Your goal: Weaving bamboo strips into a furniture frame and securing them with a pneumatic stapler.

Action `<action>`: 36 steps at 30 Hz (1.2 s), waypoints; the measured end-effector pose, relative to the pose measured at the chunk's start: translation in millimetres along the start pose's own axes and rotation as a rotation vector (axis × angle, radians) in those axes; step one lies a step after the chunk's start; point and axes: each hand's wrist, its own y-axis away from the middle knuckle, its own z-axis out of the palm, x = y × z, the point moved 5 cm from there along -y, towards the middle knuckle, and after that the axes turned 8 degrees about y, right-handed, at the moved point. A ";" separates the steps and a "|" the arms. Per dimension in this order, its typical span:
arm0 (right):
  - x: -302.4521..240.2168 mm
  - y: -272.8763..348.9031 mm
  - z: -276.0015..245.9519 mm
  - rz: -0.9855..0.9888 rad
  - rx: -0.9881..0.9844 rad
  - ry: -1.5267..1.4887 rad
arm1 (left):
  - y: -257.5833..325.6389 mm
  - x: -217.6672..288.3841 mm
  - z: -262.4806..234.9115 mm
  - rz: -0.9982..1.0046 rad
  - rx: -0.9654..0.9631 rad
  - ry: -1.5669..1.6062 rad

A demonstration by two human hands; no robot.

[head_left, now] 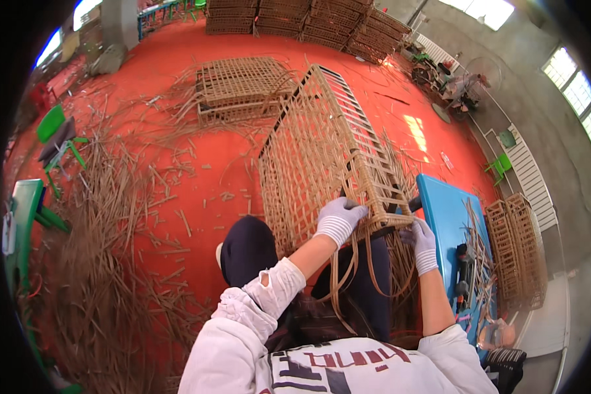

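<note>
A large tan woven basket on a dark frame stands tilted in front of my legs, its near corner close to my body. My left hand, in a pale glove with a striped cuff, is closed on the weave beside that corner, thumb and fingers pressed together. On the other side of the corner my right hand, gloved too, has its fingers bent in against the frame's lower edge; what lies between them is hidden. Loose flat weaving strips hang in loops below the corner, between my hands and over my lap.
A blue table at the right bears tools and strips. Another woven basket lies ahead on the red floor. Strip scraps heap at the left. Stacked baskets stand far back; more lean at the right.
</note>
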 end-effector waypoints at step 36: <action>-64.6 39.4 94.3 -0.039 -0.322 -0.013 | 28.9 -3.7 -133.2 0.066 0.445 0.474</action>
